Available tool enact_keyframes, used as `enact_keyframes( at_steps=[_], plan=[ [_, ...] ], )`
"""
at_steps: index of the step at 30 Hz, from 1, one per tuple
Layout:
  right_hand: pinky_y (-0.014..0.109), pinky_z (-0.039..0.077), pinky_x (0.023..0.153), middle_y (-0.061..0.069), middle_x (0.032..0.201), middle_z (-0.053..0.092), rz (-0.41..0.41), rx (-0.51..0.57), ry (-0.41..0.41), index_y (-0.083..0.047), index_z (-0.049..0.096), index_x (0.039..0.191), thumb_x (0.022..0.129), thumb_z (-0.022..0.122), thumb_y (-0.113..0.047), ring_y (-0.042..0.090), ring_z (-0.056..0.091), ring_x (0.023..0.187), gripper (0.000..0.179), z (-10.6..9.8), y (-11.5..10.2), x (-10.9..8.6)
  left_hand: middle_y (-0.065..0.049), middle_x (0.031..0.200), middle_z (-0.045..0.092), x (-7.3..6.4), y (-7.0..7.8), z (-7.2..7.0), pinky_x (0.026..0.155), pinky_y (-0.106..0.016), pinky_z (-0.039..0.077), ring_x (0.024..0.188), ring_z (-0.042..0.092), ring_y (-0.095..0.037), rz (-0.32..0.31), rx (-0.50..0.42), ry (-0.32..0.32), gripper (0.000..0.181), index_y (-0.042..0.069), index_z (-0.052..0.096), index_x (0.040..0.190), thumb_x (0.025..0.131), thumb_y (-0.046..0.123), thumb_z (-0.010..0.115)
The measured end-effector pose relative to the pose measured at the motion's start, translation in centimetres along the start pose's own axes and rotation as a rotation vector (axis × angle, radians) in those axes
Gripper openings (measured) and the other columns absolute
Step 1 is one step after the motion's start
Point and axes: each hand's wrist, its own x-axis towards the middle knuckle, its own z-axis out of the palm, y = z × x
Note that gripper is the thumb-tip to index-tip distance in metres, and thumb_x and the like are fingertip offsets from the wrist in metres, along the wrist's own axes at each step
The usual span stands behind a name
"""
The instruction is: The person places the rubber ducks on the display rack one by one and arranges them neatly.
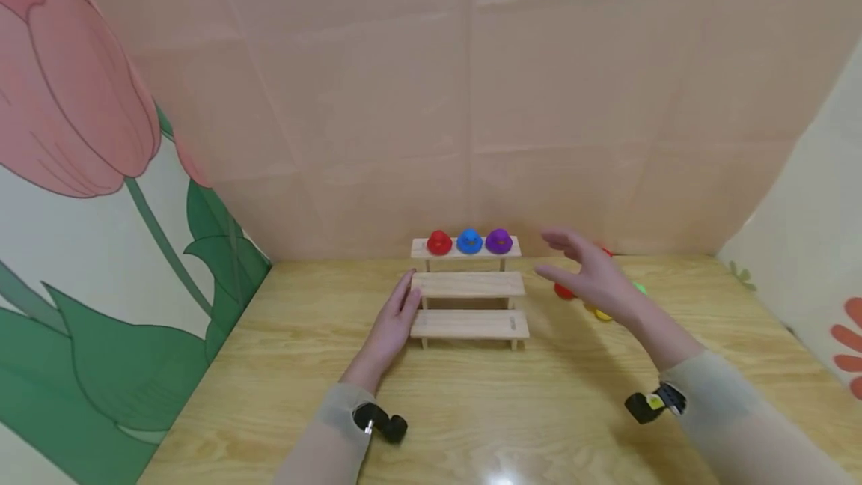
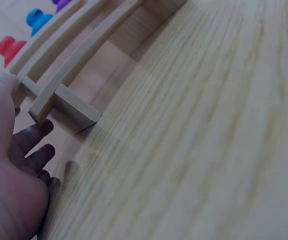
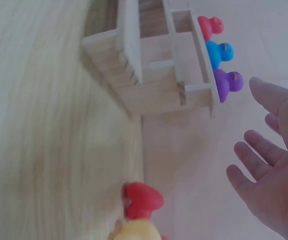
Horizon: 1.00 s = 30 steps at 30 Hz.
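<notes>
A wooden three-step stand is on the table, with a red toy duck, a blue toy duck and a purple toy duck in a row along its top step. My left hand holds the left end of the middle step, thumb and a finger about its edge; the other fingers hang loosely curled below. Raised to the right of the stand, my right hand has its fingers spread and nothing in it. In the right wrist view its thumb is near the purple duck, apart from it.
Loose toy ducks lie right of the stand, partly hidden by my right hand: a red duck, a yellow duck and a green one among them. A pink-beige sheet hangs behind the table; printed panels flank it.
</notes>
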Motion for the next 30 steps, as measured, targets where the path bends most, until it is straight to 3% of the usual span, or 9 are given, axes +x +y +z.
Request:
enact_keyframes(
  at_steps=[8,12,17,25,30],
  plan=[
    [0.076,0.036,0.118,0.023,0.168,0.046,0.033,-0.043,-0.008,-0.012,0.043,0.168,0.105,0.08,-0.038,0.054,0.041,0.153,0.078,-1.8,1.4,-2.8,0.001,0.179,0.031,0.0,0.5,0.0,0.133,-0.055,0.021,0.166,0.025,-0.029,0.016,-0.01,-0.001,0.066,0.042,0.028,0.175,0.115,0.065,0.043],
    [0.078,0.04,0.114,0.022,0.163,0.051,0.05,-0.102,0.009,-0.015,0.046,0.167,0.104,0.082,-0.04,0.054,0.045,0.15,0.077,-2.7,2.0,-4.0,0.0,0.179,0.031,0.1,0.5,0.0,0.133,-0.055,0.022,0.165,0.026,-0.029,0.018,-0.003,0.0,0.067,0.043,0.028,0.175,0.114,0.066,0.043],
    [0.08,0.039,0.111,0.022,0.161,0.053,0.074,-0.121,0.024,-0.013,0.05,0.163,0.105,0.079,-0.042,0.058,0.045,0.147,0.071,-3.9,2.8,-5.8,-0.001,0.179,0.033,0.1,0.5,0.0,0.133,-0.054,0.023,0.165,0.026,-0.029,0.027,-0.022,-0.003,0.067,0.041,0.029,0.175,0.115,0.065,0.044],
    [0.084,0.04,0.105,0.028,0.163,0.049,0.124,-0.171,0.02,-0.007,0.044,0.166,0.106,0.078,-0.041,0.064,0.043,0.144,0.077,-5.7,4.7,-7.9,0.0,0.179,0.031,0.0,0.6,-0.1,0.133,-0.053,0.023,0.165,0.026,-0.028,0.018,-0.023,-0.01,0.069,0.041,0.028,0.176,0.114,0.067,0.042],
    [0.079,0.041,0.107,0.031,0.161,0.049,0.136,-0.192,0.025,-0.005,0.044,0.165,0.106,0.079,-0.04,0.064,0.044,0.143,0.077,-6.2,5.7,-8.6,-0.001,0.179,0.031,0.0,0.6,-0.3,0.133,-0.051,0.024,0.165,0.027,-0.027,0.018,-0.024,-0.012,0.069,0.04,0.027,0.176,0.114,0.067,0.043]
  ],
)
